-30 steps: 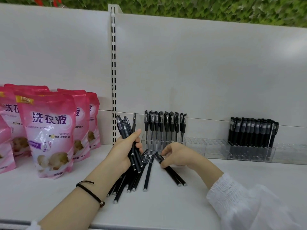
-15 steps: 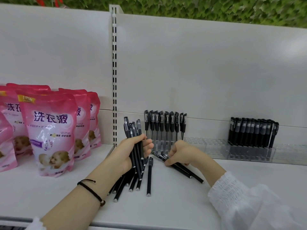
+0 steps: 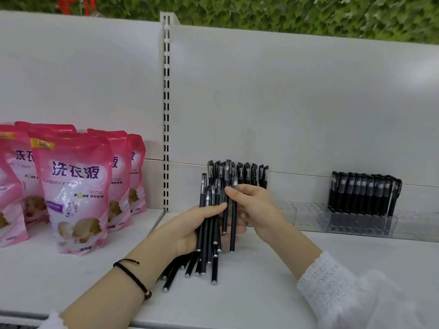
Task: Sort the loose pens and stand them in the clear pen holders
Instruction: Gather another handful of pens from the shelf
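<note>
Item: left hand (image 3: pixel 187 230), fingers (image 3: pixel 213 208) curled tight round a bundle of black pens (image 3: pixel 210 236), held upright with caps up and lower ends staggered above the shelf (image 3: pixel 261 293). Item: right hand (image 3: pixel 261 207), thumb and forefinger pinching two pens (image 3: pixel 233 224) just beside the bundle, also upright, clear of the shelf. Item: loose pens (image 3: pixel 215 269), a fanned heap lying flat on the shelf under the left hand, not yet gathered. Item: clear pen holders (image 3: pixel 306 210), a row along the back wall; one set of standing pens (image 3: pixel 248 173) directly behind the hands, a second dark group (image 3: pixel 363 195) well apart to the right, with vacant sections between. Item: pink pouches (image 3: pixel 73 193), upright at the left, apart from the work. Condition note: task judged part done, gathering and sorting under way. Risks, as judged: the bundle is uneven, so loosening the left fingers to admit the two pens may let barrels slide out onto the heap; the right hand sits near the standing pens and could knock them askew; cap types look alike, so a mis-sort is likely.
</note>
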A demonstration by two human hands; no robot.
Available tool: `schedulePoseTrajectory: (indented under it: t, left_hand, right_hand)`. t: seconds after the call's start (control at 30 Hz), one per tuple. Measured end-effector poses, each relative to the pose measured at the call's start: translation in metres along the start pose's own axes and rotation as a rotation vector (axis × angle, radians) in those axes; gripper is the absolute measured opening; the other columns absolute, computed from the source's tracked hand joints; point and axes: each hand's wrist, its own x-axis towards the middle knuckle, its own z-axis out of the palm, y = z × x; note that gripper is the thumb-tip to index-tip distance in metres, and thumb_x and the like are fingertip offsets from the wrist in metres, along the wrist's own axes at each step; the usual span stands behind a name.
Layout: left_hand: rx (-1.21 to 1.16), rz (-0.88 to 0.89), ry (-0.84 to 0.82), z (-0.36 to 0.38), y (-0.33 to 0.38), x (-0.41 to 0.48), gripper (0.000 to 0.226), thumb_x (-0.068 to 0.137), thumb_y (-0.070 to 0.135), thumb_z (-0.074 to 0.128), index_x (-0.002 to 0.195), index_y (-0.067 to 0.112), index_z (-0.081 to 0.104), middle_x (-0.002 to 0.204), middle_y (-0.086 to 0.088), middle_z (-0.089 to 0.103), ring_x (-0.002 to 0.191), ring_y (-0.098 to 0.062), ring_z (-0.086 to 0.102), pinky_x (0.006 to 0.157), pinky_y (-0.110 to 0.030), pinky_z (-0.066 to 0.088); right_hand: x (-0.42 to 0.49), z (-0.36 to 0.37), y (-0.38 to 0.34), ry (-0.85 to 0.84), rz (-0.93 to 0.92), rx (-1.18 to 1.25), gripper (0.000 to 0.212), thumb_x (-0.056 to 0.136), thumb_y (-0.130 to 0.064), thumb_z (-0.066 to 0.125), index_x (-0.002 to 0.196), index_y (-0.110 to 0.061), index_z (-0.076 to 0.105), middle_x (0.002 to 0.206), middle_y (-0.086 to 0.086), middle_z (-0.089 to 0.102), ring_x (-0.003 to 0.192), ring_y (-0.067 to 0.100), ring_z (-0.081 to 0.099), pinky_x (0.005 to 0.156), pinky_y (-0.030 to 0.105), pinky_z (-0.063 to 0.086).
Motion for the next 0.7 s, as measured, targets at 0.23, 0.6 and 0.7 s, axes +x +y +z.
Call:
schedulePoseTrajectory:
  t: [0.23,0.6,0.7]
  left_hand:
    - [0.018,0.056,0.029,-0.001,-0.003,0.004,0.026,0.074,0.023,0.075,0.091,0.008,0.061,0.071,-0.005,0.059,0.058,-0.014,0.055,0.055,-0.026,0.052]
    - [-0.160,0.420,0.418,-0.021,0.013,0.009,0.019,0.089,0.027,0.067,0.087,0.015,0.052,0.056,0.004,0.050,0.040,-0.006,0.041,0.036,-0.017,0.037]
    - [-0.221,0.462,0.484,-0.023,0.013,0.009,0.019,0.090,0.026,0.066,0.085,0.015,0.051,0.054,0.004,0.049,0.038,-0.006,0.041,0.035,-0.018,0.037]
  right_hand:
    - [-0.005,0.004,-0.007,-0.053,-0.072,-0.024,0.010,0.088,-0.014,0.069,0.084,-0.007,0.063,0.048,-0.013,0.056,0.038,0.000,0.048,0.039,0.014,0.038]
    - [-0.002,0.004,0.018,-0.153,0.099,-0.427,0.017,0.085,-0.027,0.073,0.083,-0.012,0.065,0.072,-0.003,0.065,0.051,0.006,0.049,0.041,0.017,0.033]
    - [-0.002,0.013,0.024,-0.085,0.084,-0.551,0.031,0.079,-0.039,0.077,0.072,-0.016,0.058,0.068,-0.003,0.063,0.046,0.006,0.045,0.038,0.013,0.032]
